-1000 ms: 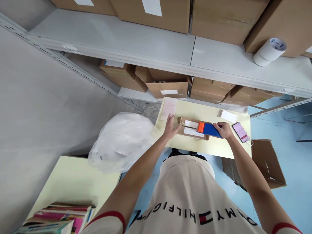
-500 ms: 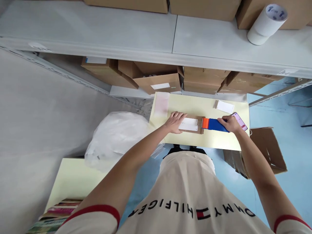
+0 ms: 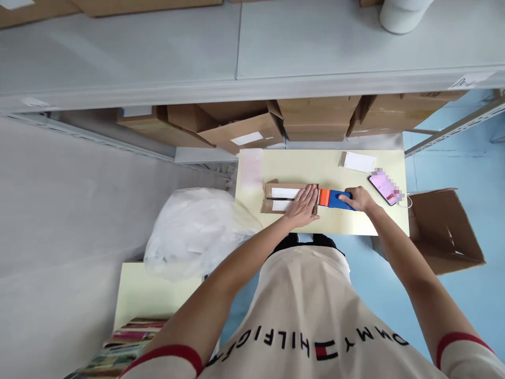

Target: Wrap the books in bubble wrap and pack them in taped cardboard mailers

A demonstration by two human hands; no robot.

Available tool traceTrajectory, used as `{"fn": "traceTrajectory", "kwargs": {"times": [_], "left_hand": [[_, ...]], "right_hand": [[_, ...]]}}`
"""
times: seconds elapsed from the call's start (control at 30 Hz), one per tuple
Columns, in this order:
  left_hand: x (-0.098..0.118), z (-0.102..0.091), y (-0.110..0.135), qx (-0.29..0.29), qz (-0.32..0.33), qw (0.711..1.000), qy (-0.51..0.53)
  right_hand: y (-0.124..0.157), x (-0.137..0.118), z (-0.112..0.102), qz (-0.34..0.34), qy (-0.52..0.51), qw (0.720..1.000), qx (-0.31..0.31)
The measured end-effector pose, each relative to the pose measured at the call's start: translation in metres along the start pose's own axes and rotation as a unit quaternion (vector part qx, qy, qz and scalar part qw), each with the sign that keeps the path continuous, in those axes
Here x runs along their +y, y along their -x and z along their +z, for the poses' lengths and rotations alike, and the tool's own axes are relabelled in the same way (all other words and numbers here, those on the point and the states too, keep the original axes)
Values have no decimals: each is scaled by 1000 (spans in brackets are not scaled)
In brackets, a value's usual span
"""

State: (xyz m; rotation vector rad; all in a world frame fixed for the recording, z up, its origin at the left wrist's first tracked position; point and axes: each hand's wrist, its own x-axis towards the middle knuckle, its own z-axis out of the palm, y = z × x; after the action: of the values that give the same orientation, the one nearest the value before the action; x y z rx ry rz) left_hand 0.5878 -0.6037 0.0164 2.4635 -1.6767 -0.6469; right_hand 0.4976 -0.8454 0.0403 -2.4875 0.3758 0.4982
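Note:
A flat brown cardboard parcel (image 3: 276,198) with white labels lies on the pale yellow table (image 3: 335,223). My left hand (image 3: 303,206) lies flat on the parcel's right end, fingers stretched out. My right hand (image 3: 358,199) is closed round the blue handle of a tape dispenser (image 3: 330,198). The dispenser's orange head meets the parcel's right edge, just beside my left fingertips.
A phone (image 3: 385,187) and a white card (image 3: 358,161) lie at the table's back right. An open cardboard box (image 3: 445,226) stands on the blue floor to the right. A white plastic bag (image 3: 193,231) sits left of the table. Shelves with boxes rise behind; books (image 3: 122,342) lie lower left.
My left hand has slid from the parcel's left end to its right end. The dispenser has drawn back rightwards off the parcel's top to its right edge.

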Motion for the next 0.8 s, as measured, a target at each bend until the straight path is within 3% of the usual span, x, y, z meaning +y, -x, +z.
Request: {"fn": "traceTrajectory", "kwargs": {"times": [0.23, 0.3, 0.4, 0.5, 0.6, 0.8], "left_hand": [[-5, -2, -3, -21, -22, 999, 16], [-2, -1, -2, -4, -18, 1000, 16], [6, -1, 1, 22, -25, 999, 10], [13, -3, 3, 33, -50, 998, 4], [19, -5, 2, 45, -64, 997, 12], [13, -10, 8, 56, -59, 991, 110]], "right_hand": [[18, 35, -26, -4, 35, 998, -51], [19, 23, -29, 29, 86, 994, -63], [12, -20, -19, 110, 179, 976, -53], [6, -58, -2, 111, 219, 969, -32], [11, -56, 11, 98, 219, 970, -34], [40, 4, 55, 168, 128, 961, 179]]}}
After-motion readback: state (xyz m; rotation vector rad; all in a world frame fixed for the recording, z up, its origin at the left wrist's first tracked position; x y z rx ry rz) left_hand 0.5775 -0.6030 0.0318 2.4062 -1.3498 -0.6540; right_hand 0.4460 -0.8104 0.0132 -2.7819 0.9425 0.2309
